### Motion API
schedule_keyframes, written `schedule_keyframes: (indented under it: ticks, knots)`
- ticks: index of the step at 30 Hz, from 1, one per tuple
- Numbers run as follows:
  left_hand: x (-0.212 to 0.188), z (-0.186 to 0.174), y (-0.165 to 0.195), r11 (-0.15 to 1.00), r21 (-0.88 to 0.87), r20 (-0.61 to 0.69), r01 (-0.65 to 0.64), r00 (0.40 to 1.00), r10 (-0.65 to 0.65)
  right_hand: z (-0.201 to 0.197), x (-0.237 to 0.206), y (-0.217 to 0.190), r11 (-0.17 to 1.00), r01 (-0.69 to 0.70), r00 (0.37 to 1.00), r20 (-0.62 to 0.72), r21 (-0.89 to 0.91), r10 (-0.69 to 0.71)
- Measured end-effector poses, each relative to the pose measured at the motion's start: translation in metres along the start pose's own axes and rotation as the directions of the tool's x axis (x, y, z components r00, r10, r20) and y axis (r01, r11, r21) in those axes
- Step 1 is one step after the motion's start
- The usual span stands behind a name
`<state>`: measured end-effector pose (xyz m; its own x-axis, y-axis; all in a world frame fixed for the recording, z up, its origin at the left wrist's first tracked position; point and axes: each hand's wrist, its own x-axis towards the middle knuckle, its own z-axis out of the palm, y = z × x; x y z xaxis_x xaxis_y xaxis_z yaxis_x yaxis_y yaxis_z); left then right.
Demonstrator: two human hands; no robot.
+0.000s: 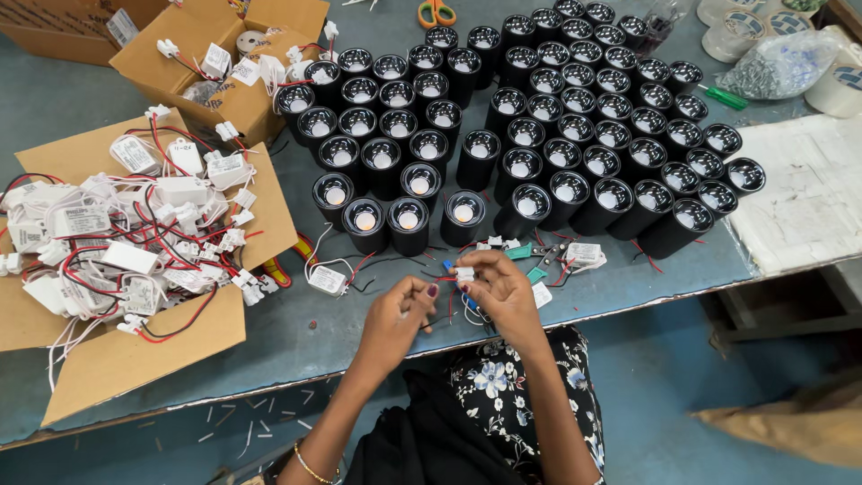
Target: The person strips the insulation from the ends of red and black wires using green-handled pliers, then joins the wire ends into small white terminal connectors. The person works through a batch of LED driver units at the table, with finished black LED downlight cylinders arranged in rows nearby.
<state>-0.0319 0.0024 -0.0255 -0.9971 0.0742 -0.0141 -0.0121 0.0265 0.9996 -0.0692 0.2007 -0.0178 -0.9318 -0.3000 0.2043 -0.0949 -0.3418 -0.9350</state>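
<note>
Mid-frame, low: my left hand (398,310) pinches thin red and black wires (446,310), my right hand (496,286) is clamped on a small white connector (464,272) they run to. Step looks like joining leads; next needs steady alignment, below the black lamp housings (503,135).

Orange scissors (436,13), tape rolls (729,34), screwdriver (724,96).

Your left hand (395,314) and right hand (498,287) pinch thin plastic-sheathed wires (449,301), red and black, and a small white plastic connector (464,272); the black lamp housings (539,135) look smooth, satin outside, glossy reflectors inside; the white driver boxes (126,256) are matt plastic; the cartons (117,359) are rough brown cardboard; the surface (296,341) is dull grey-blue, scuffed.
</note>
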Motion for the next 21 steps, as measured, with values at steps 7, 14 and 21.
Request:
schedule_keyframes:
  ticks: [7, 14, 21]
  knots:
    - [-0.002, 0.002, 0.009, 0.999, -0.001, 0.019, 0.054, 0.998, -0.054, 0.001, -0.002, 0.009, 0.997, -0.045, 0.996, 0.079, -0.066, 0.051]
    - [-0.003, 0.003, 0.01, 0.998, 0.048, -0.023, 0.034, 0.999, -0.033, -0.004, -0.002, 0.017, 0.985, -0.164, 0.984, 0.063, -0.058, 0.168]
    - [-0.002, 0.005, 0.011, 0.99, 0.14, -0.05, 0.015, 0.999, -0.008, 0.002, -0.006, 0.019, 0.95, -0.203, 0.978, -0.007, -0.235, 0.207]
